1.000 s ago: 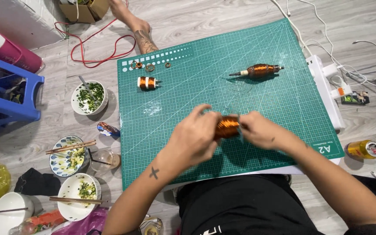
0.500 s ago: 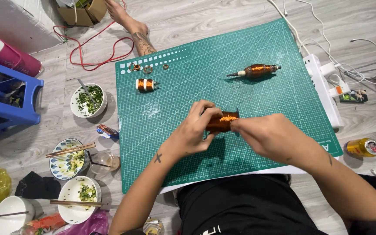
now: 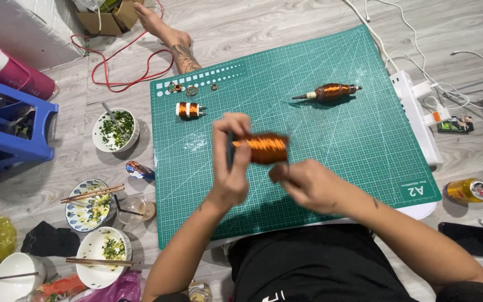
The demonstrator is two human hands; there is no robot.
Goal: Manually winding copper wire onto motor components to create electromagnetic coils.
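The left hand (image 3: 231, 159) is pinching one end of a copper wire coil (image 3: 261, 148), fingers closed around it and lifting it upright above the green cutting mat (image 3: 320, 145). The right hand (image 3: 303, 182) is sitting just below and to the right of the coil, fingers curled; its grip is too blurred to tell whether it is pinching a strand of wire or only brushing the coil's end. To my eye the person is working wire around the coil by hand, the left hand steadying and the right feeding, so the next move is calling for a firm hold on the core and an even pull on the strand.

Farther out on the mat, a second wound spindle with a pointed shaft (image 3: 328, 91) is lying well apart toward the far right, a small copper bobbin (image 3: 188, 109) is lying near the far left corner, and a few small metal rings (image 3: 191, 89) are lying just beyond it. Nothing on the mat is crowding the hands. A white power strip (image 3: 417, 117) with plugs and cables is running along the mat's right edge. On the floor to the left, 4 bowls (image 3: 115, 128) with food and chopsticks are standing near a blue plastic stool (image 3: 9, 131), and a yellow drinks can (image 3: 468, 190) is lying to the right. Another person's foot (image 3: 166, 28) is resting past the far edge.
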